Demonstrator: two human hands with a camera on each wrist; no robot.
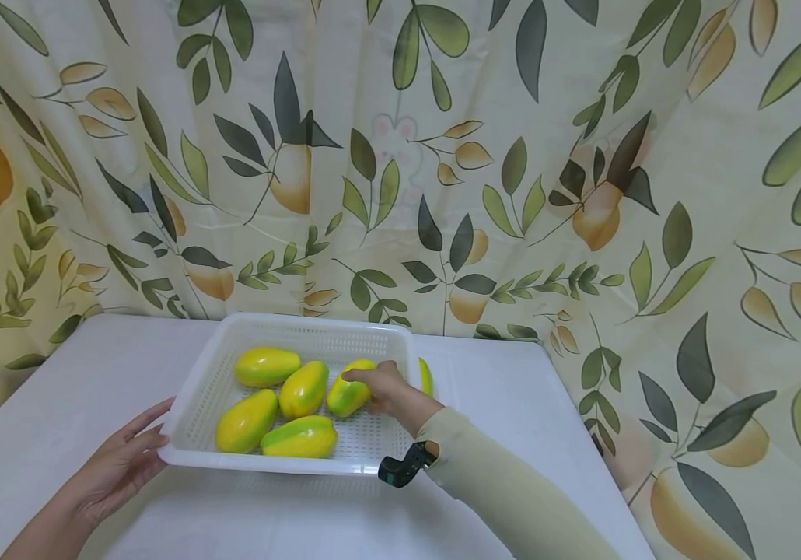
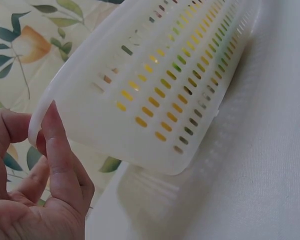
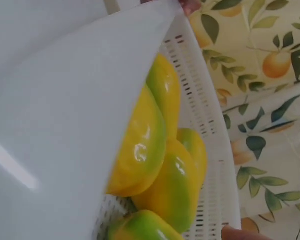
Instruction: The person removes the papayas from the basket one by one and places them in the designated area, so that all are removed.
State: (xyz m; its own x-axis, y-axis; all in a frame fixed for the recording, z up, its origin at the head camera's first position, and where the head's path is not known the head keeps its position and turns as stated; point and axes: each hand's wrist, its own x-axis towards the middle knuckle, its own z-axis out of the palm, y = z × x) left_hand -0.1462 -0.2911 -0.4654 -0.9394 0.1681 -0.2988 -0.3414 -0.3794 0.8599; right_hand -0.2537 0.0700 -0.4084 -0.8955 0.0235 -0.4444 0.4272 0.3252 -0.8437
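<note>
A white perforated plastic basket (image 1: 194, 397) holds several glossy yellow-green papayas (image 1: 267, 366). My left hand (image 1: 120, 463) pinches its left rim between thumb and fingers; the left wrist view shows this hand (image 2: 45, 175) at the basket corner (image 2: 100, 125). Inside the basket, on its right side, my right hand (image 1: 393, 393) grips a papaya (image 1: 348, 398), thumb over the top; its other fingers are mostly hidden. In the right wrist view only a fingertip (image 3: 235, 233) shows at the lower edge, near papayas (image 3: 165, 185) partly covered by the basket's wall.
Another yellow-green fruit (image 1: 426, 377) lies outside the basket to the right, mostly hidden by the rim. A white cloth (image 1: 498, 404) covers the table. Behind it hangs a leaf-and-fruit patterned curtain (image 1: 372, 257). A black wrist strap (image 1: 403, 465) sits over the basket's front right corner.
</note>
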